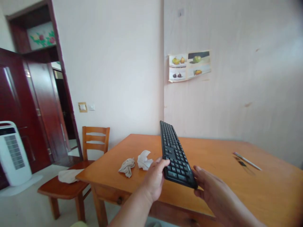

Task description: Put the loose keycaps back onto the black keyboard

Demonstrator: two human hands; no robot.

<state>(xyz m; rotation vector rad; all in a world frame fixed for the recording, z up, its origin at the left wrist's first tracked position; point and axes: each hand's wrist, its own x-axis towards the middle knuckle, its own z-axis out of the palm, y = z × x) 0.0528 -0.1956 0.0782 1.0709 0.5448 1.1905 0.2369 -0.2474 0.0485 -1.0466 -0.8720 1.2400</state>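
A black computer keyboard (174, 149) is held up over the wooden table, tilted, with its number-pad end towards me and its far end pointing at the wall. My left hand (155, 179) grips its near left corner, thumb on top by the keys and fingers hidden beneath. At the near right corner, my right hand (210, 187) has its fingers along the edge and its thumb by the corner. On the table to the left of the keyboard lie a crumpled grey cloth (127, 167) and a crumpled white tissue (144, 160).
The wooden table (217, 164) stands against the wall. On its right side are a pen-like white stick (248, 161) and a small dark object with a thin cord (242, 163). A wooden chair (94, 142) with white cloth on its seat stands left, near a white upright appliance (14, 154).
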